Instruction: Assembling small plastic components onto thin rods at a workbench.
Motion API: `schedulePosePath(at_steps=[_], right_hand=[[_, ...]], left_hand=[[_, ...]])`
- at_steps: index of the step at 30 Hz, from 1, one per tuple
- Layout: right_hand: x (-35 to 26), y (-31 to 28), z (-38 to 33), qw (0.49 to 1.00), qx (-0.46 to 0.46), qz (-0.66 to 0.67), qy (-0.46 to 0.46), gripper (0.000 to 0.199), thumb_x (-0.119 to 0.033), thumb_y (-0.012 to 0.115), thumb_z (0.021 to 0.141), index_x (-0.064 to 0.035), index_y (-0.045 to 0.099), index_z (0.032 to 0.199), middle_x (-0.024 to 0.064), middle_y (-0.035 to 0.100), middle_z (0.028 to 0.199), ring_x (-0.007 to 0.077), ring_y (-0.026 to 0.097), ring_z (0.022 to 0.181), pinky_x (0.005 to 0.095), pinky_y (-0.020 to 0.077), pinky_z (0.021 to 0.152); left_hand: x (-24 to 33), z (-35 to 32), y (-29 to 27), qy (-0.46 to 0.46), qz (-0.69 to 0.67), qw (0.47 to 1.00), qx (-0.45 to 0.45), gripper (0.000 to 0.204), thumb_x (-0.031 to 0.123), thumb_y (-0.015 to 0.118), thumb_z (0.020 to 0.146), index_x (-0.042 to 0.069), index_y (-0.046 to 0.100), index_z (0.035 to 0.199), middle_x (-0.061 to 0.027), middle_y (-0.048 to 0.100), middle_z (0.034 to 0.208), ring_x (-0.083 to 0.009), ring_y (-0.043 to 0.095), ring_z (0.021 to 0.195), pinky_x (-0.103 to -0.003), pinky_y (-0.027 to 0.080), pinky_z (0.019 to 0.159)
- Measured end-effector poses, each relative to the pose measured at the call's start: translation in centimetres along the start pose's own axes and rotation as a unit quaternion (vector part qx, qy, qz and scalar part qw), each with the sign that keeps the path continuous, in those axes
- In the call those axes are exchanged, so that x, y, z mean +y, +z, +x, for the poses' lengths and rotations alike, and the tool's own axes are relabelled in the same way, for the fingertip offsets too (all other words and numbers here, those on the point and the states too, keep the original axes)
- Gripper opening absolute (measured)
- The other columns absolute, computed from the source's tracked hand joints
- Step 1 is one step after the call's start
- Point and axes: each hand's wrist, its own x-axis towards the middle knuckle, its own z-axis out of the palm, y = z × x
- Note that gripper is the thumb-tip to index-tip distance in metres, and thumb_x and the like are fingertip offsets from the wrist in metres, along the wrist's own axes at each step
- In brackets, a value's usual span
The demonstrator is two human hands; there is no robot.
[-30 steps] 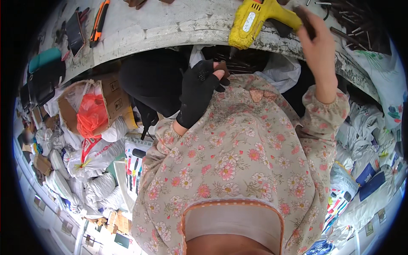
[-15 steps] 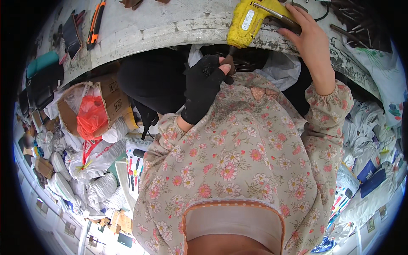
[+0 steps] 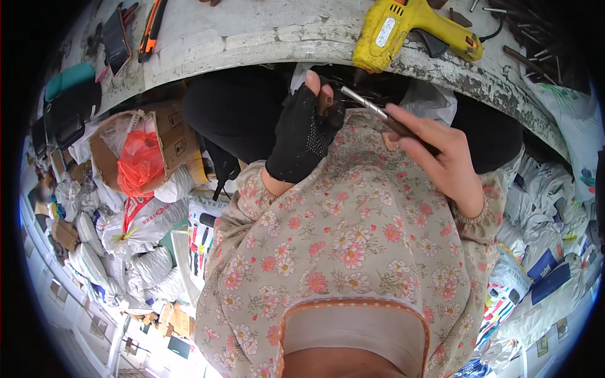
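Observation:
My left hand point(image 3: 305, 129), in a black fingerless glove, is closed on a small brown piece point(image 3: 325, 104) in front of my lap. Its thumb points up, and most of the piece is hidden by the fingers. My right hand point(image 3: 444, 154) is bare and grips a silver metal rod with a dark brown handle point(image 3: 365, 103). The rod slants up and left, its tip near the left hand but apart from it. Beyond the hands, a yellow hot glue gun point(image 3: 382, 38) lies on the bench edge, its dark nozzle pointing over the edge toward me.
On the worn white bench point(image 3: 252, 47) lie an orange-black cutter knife point(image 3: 151, 31) and a dark phone-like slab point(image 3: 116, 41). More metal rods and brown handles point(image 3: 535, 50) are heaped at right. An open carton with a red bag point(image 3: 140, 160) stands left, among plastic sacks.
My right hand has left the glue gun and come down toward my lap, carrying the rod. The left hand has drawn the brown piece away from the nozzle and turned.

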Motion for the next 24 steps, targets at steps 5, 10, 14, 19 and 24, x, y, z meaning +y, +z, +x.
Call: schedulePosePath(at_steps=[5, 10, 14, 19, 24], right_hand=[[-0.8, -0.3, -0.5, 0.999, -0.022, -0.029, 0.007, 0.039, -0.003, 0.061, 0.079, -0.0082, 0.058, 0.118, 0.0086, 0.056, 0.074, 0.0197, 0.051, 0.061, 0.0291, 0.0427, 0.059], [-2.4, -0.4, -0.2, 0.997, -0.040, -0.068, 0.006, 0.039, -0.003, 0.061, 0.078, -0.0111, 0.059, 0.116, 0.0083, 0.050, 0.067, 0.0212, 0.050, 0.058, 0.0310, 0.0421, 0.056], [-4.7, -1.0, 0.2, 0.982, -0.067, -0.177, -0.001, 0.038, -0.002, 0.062, 0.076, -0.0116, 0.060, 0.113, 0.0077, 0.048, 0.066, 0.0228, 0.052, 0.056, 0.0327, 0.0434, 0.050], [-4.8, -0.1, 0.9, 0.979, -0.066, -0.194, -0.016, 0.040, 0.001, 0.061, 0.077, -0.0109, 0.060, 0.115, 0.0082, 0.046, 0.065, 0.0212, 0.048, 0.052, 0.0302, 0.0398, 0.048], [-3.2, 0.9, 1.3, 0.977, -0.058, -0.203, -0.011, 0.041, -0.002, 0.062, 0.077, -0.0116, 0.059, 0.116, 0.0088, 0.045, 0.065, 0.0221, 0.048, 0.053, 0.0310, 0.0405, 0.049]], left_hand=[[0.1, -0.6, 0.8, -0.016, 0.039, 0.999, -0.029, 0.026, 0.036, 0.052, 0.092, 0.013, 0.051, 0.078, 0.0036, 0.044, 0.064, -0.0074, 0.042, 0.058, -0.022, 0.037, 0.055], [-0.3, -0.7, 0.4, -0.027, 0.029, 0.999, 0.016, 0.026, 0.033, 0.053, 0.091, 0.014, 0.051, 0.074, 0.0050, 0.043, 0.062, -0.0055, 0.042, 0.058, -0.021, 0.036, 0.054], [-0.4, -1.7, 0.5, 0.182, 0.264, 0.946, 0.043, 0.034, 0.033, 0.050, 0.092, 0.007, 0.052, 0.071, 0.0025, 0.046, 0.061, -0.0049, 0.043, 0.057, -0.022, 0.035, 0.050], [0.0, -1.6, 1.2, 0.254, 0.336, 0.907, 0.004, 0.029, 0.027, 0.048, 0.094, 0.007, 0.050, 0.073, 0.0048, 0.039, 0.061, -0.0029, 0.036, 0.056, -0.018, 0.032, 0.052], [0.4, -0.5, 0.4, 0.198, 0.380, 0.903, -0.021, 0.027, 0.027, 0.049, 0.093, 0.005, 0.052, 0.077, 0.0045, 0.041, 0.063, -0.0028, 0.034, 0.056, -0.019, 0.032, 0.053]])
